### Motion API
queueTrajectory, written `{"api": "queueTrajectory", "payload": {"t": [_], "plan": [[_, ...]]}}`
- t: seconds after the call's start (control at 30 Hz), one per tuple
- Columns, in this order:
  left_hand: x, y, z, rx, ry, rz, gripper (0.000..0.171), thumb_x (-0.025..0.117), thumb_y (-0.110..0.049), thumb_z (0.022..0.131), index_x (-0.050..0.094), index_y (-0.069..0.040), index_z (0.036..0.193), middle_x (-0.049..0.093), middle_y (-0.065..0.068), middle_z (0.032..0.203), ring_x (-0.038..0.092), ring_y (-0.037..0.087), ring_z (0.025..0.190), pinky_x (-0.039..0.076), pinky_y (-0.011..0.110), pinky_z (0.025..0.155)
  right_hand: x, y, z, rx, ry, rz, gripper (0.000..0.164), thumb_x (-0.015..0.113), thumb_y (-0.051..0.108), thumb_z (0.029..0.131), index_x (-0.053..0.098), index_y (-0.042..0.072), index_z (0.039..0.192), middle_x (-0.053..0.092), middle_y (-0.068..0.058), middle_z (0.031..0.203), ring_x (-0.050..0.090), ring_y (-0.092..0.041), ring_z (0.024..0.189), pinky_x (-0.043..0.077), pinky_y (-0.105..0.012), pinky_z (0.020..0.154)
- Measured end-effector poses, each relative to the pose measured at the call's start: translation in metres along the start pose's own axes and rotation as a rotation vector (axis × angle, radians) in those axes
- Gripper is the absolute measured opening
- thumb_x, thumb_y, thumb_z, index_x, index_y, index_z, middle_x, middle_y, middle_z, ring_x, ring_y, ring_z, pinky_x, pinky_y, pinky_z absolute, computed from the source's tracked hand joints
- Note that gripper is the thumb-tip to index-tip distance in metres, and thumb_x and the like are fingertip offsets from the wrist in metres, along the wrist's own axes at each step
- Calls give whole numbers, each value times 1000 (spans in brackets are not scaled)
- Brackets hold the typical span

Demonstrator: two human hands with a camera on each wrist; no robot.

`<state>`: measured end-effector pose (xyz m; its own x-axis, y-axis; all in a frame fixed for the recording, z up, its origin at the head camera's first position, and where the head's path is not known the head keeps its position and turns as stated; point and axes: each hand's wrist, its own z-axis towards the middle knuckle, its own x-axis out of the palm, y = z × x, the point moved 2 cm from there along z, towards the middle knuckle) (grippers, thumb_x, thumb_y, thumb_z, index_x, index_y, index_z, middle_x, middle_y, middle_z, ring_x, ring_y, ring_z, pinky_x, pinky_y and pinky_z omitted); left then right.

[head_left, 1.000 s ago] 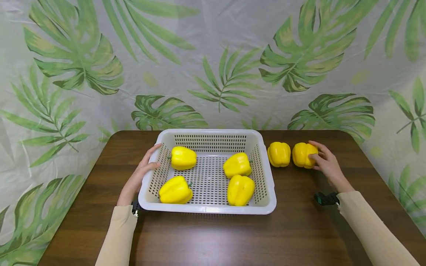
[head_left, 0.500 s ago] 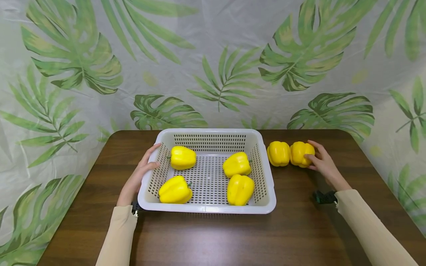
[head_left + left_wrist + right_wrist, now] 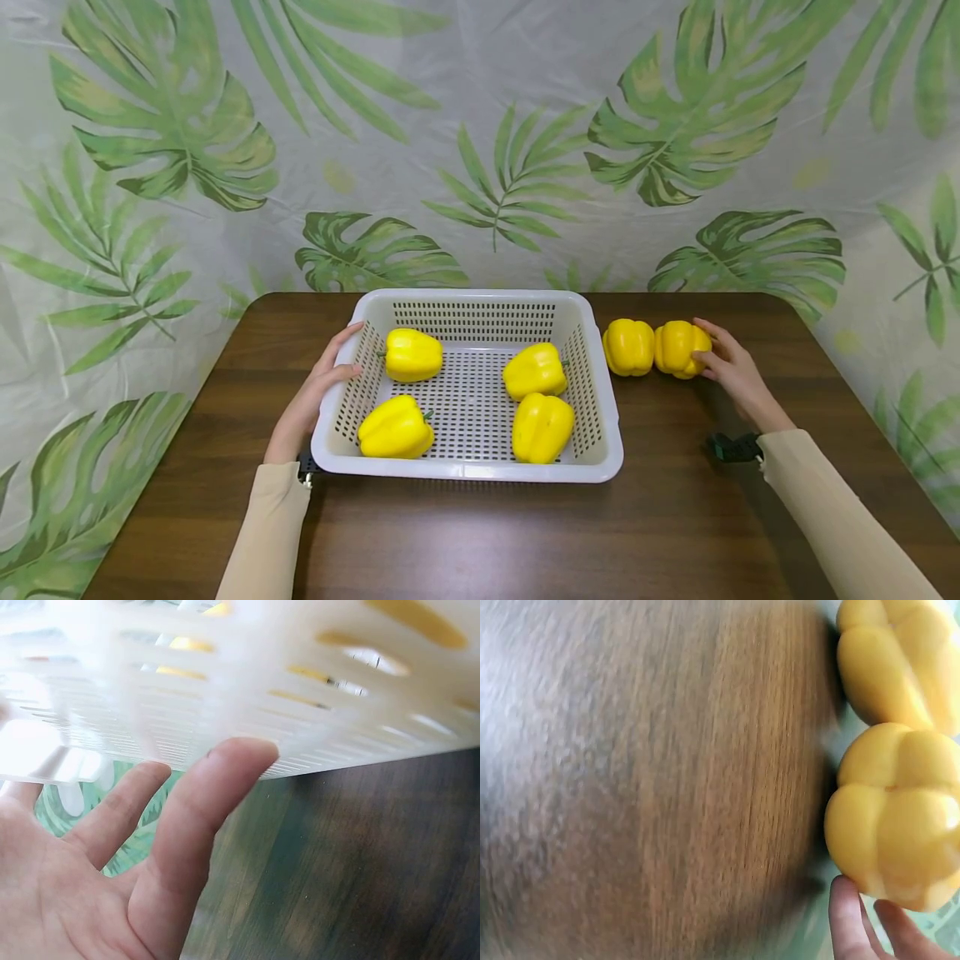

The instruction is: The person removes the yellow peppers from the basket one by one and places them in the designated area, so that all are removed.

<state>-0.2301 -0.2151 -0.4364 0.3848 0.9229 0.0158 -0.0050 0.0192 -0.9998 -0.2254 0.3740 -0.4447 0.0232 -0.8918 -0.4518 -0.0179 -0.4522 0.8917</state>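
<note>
Yellow pepper (image 3: 677, 348) on wood-grained tabletop (image 3: 667, 508), glossy, lobed, against right hand (image 3: 737, 375)

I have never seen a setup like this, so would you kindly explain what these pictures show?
There is no robot here, just a person working with two bare hands. The widest picture comes from a camera worn on the head; the two close-ups come from cameras on the wrists, one by the basket and one by the loose peppers.

On the brown table sits a pale slotted basket with four yellow peppers inside. Two more peppers lie side by side to its right.

The left hand touches the basket's left side. The right hand has its fingertips on the outer pepper; whether it grips firmly, I cannot tell.
</note>
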Motion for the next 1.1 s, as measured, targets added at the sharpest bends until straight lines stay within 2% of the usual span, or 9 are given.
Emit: {"api": "queueTrajectory", "payload": {"t": [0.13,0.2,0.33,0.43,0.57,0.7,0.87,1.1], "plan": [[0,0,-1,-2,-4,7,61,38,-10,98,16,-27,152,11,14,155,31,49,127,40,59,90,-2,-1,0,3,5,10,57,42,20,102,18,12,154,14,-31,151,27,-44,128,44,-14,75],[0,0,-1,-2,-7,13,60,38,-10,99,16,-27,152,11,13,155,31,48,127,40,58,90,-2,-1,0,-5,-2,14,57,43,19,102,19,12,153,15,-32,151,29,-41,128,44,-13,75],[1,-1,-1,-1,-8,22,60,39,-11,99,16,-27,152,10,13,155,31,48,126,41,57,89,-4,3,-1,-40,-47,7,55,45,19,101,26,10,152,22,-32,148,40,-23,122,44,-13,76],[0,-1,0,-2,-9,17,60,39,-10,98,17,-27,152,11,13,155,31,48,126,40,58,89,-5,6,-3,-69,-110,25,51,47,17,100,32,9,149,30,-30,145,43,-9,115,44,-13,77],[0,-1,0,-7,-9,5,61,38,-9,98,16,-26,152,10,14,155,30,48,127,39,60,90,-8,12,-5,-104,-184,132,46,50,11,99,42,10,144,47,-9,130,45,-6,110,43,-11,79],[0,-1,0,-8,-9,5,61,38,-10,98,16,-26,152,10,14,155,30,48,128,39,60,90,-8,21,-6,-154,-217,242,41,52,6,97,50,8,137,53,12,114,49,-5,105,43,-10,78],[0,-1,0,-6,-9,10,61,39,-10,98,16,-26,152,10,14,155,30,48,127,39,60,90,-5,34,-8,-214,-211,349,37,52,0,96,54,5,132,58,10,110,54,-3,102,45,-11,77],[1,-1,-1,-4,-16,25,60,38,-10,98,16,-27,152,10,13,155,31,47,127,40,56,90,6,54,-12,-266,-114,421,34,48,0,97,54,6,131,61,5,113,61,-4,97,47,-13,78]]}}
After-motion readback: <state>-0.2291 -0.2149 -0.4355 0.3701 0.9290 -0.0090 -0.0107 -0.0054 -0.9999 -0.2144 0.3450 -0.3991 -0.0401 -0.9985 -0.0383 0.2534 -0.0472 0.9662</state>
